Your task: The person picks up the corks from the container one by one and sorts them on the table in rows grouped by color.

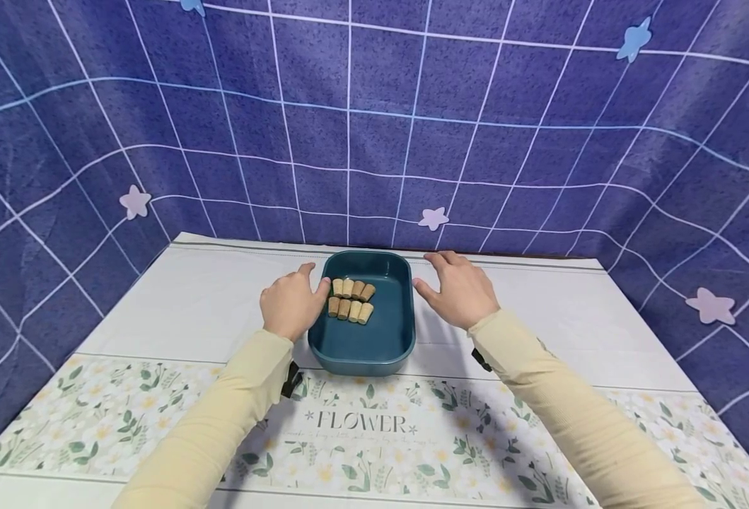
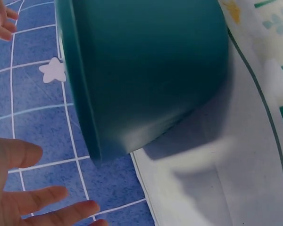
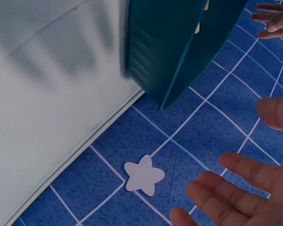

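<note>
A dark teal rectangular dish (image 1: pixel 374 346) with rounded corners stands on the table, and several tapered cork stoppers (image 1: pixel 355 311) lie in two rows in its left part. Some corks are pale, others darker brown. Beside the dish's left rim is my left hand (image 1: pixel 293 302), its fingers spread and holding nothing. On the other side my right hand (image 1: pixel 462 288) hovers near the right rim, thumb toward the dish, also holding nothing. Both wrist views show a gap between the fingers and the dish's outer wall (image 2: pixel 151 70).
A white cloth (image 1: pixel 234 283) with a flower-printed band (image 1: pixel 374 452) covers the table. Behind and on both sides hangs a blue grid-patterned curtain (image 1: pixel 380 141) with star shapes. The dish sits close to the table's back edge.
</note>
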Demonstrator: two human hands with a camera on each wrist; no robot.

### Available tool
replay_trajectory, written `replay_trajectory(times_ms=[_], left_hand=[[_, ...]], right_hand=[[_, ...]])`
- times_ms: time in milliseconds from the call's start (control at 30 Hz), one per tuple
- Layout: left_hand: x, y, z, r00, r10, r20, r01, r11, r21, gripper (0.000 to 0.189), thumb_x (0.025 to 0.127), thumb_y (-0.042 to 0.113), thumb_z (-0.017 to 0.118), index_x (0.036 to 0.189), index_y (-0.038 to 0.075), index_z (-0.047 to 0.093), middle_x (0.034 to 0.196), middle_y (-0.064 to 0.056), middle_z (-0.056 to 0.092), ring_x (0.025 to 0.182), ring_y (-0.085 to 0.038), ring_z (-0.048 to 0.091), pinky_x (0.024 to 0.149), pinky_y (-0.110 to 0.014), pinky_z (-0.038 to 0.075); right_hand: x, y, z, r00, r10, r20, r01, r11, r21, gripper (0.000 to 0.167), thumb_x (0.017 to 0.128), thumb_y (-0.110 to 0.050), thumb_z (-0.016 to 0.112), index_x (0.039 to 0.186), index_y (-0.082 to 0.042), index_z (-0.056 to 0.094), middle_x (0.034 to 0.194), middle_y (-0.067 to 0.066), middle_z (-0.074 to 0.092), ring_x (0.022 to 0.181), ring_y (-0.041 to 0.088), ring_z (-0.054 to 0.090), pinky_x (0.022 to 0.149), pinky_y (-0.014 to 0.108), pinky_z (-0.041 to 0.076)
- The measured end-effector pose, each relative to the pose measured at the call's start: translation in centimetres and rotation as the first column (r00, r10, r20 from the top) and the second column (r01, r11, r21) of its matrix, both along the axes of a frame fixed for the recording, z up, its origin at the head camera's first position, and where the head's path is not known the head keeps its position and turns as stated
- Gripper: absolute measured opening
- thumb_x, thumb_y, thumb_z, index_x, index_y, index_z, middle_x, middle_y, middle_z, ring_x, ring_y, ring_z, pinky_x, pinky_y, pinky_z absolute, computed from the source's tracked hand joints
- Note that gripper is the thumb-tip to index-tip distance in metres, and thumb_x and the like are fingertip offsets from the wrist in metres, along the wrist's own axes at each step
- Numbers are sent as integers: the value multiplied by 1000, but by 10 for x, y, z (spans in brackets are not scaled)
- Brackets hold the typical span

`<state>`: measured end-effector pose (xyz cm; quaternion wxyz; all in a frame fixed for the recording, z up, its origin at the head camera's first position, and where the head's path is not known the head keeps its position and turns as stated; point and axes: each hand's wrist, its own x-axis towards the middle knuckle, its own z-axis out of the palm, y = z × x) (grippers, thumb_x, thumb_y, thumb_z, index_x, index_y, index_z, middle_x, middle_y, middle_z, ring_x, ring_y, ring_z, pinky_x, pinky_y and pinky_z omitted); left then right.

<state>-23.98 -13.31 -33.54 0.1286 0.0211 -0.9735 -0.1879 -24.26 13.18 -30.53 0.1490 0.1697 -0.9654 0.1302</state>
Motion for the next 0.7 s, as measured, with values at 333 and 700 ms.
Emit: replay_trajectory(times_ms=[333,700], left_hand=[[-1,-7,0,992,15,129,-25,997,72,56,103,45,52,143,6,58,124,-26,67,103,-47,67,81,-61,53],[-2,-9,-3,974,-22,226,-1,995,101,57,105,43,48,144,1,55,125,-30,65,101,-49,66,81,-57,55]], right_hand=[[0,-9,7,999,4,43,-4,1000,2,56,98,-40,66,139,-2,59,126,20,64,111,39,64,89,54,52],[-2,-19,14,993,20,119,-20,1000,0,55,99,-39,65,141,-5,58,131,21,63,113,39,64,88,55,53]])
